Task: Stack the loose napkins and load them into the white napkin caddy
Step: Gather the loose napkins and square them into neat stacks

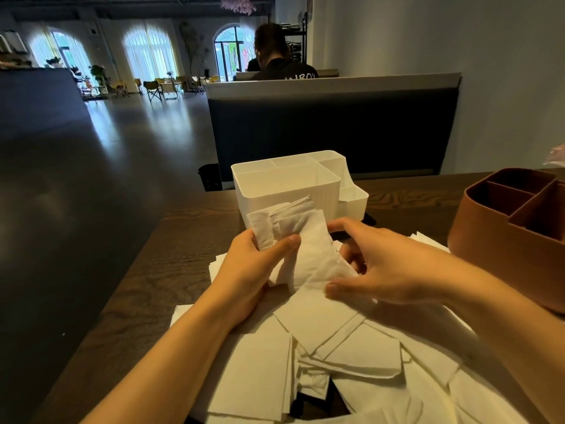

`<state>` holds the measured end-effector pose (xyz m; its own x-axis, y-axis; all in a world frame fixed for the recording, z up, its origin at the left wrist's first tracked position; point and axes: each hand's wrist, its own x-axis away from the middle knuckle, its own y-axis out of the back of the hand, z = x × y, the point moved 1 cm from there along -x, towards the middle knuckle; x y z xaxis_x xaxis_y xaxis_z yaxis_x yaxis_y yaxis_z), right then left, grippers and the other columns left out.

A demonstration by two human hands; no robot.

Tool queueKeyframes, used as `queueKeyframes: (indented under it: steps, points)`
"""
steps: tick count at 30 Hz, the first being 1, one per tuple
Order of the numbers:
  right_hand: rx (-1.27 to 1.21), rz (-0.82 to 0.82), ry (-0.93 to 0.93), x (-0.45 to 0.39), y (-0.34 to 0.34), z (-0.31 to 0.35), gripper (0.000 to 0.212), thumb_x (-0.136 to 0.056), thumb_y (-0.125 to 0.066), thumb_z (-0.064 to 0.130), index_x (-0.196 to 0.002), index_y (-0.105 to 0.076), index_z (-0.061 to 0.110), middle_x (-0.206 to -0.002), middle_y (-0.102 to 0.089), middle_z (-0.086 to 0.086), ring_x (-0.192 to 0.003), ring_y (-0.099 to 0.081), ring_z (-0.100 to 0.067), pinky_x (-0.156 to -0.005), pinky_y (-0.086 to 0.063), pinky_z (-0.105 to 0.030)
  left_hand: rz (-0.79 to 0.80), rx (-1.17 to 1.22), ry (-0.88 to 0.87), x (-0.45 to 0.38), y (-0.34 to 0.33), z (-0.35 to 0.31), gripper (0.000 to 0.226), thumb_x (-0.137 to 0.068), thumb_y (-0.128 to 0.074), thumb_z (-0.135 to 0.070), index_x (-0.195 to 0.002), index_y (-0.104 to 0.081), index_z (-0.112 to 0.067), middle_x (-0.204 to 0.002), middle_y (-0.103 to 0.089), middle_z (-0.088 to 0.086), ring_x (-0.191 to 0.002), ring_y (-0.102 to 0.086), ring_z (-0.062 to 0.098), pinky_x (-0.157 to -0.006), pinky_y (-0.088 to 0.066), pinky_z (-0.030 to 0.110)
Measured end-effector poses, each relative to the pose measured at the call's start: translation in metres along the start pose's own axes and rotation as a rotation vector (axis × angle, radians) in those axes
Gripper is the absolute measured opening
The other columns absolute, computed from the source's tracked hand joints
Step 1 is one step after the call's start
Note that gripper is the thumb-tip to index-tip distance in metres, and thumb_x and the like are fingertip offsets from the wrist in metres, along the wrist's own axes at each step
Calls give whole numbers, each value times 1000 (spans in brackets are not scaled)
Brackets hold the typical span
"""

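Observation:
A white napkin caddy (293, 191) with several compartments stands on the dark wooden table (171, 264), just beyond my hands. My left hand (253, 270) grips a small bunch of white napkins (293, 228) held upright in front of the caddy, thumb across their face. My right hand (376, 261) has its fingers curled behind the bunch's right side and its thumb on the lower edge of the front napkin. A wide heap of loose white napkins (351, 356) covers the table under my forearms.
A brown plastic caddy (489, 249) with dividers stands at the right. The table's left edge drops to a dark floor. A dark booth partition (333, 130) rises behind the table, with a person seated beyond it.

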<state>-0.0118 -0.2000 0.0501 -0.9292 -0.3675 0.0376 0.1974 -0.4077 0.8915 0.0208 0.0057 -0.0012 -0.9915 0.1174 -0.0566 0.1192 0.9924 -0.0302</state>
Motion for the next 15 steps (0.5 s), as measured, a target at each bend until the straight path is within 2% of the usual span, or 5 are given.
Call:
queueKeyframes:
  steps: [5,10,12,14,15]
  points:
    - [-236,-223,88,-2,19,-12,78,-87,-68,44,-154,-28,40,-97,-75,16,-93,-70,-1,-89,-58,-32,-2,20,10,0,-1,2,22,-95,-72,-21,-116,-75,-27,-111,-77,6,-109,-71,31,-90,-55,62]
    - [-259,-354,98,4,37,-20,58,-84,-59,48,-141,-48,43,-121,-65,17,-111,-63,-3,-89,-55,-19,-7,41,23,2,-1,-2,20,-96,-70,-22,-116,-73,-22,-108,-79,4,-103,-74,29,-92,-55,63]
    - [-479,-392,147,7,40,-17,44,-87,-60,38,-131,-60,37,-117,-68,15,-107,-66,-4,-77,-57,-16,-17,9,8,2,-2,-2,19,-96,-70,-19,-114,-73,-25,-104,-79,-4,-101,-75,19,-87,-61,49]
    - [-853,-399,226,11,47,-10,36,-87,-60,28,-122,-67,28,-109,-73,12,-105,-70,-11,-73,-59,-21,-15,14,1,4,-3,-5,18,-97,-69,-17,-112,-72,-27,-98,-79,-10,-93,-75,8,-70,-60,25]
    - [-971,-394,262,14,50,-5,34,-87,-58,25,-119,-67,25,-106,-74,10,-101,-71,-13,-71,-59,-24,7,44,25,6,-5,-9,19,-97,-68,-17,-115,-72,-23,-98,-80,-7,-90,-76,10,-67,-58,23]
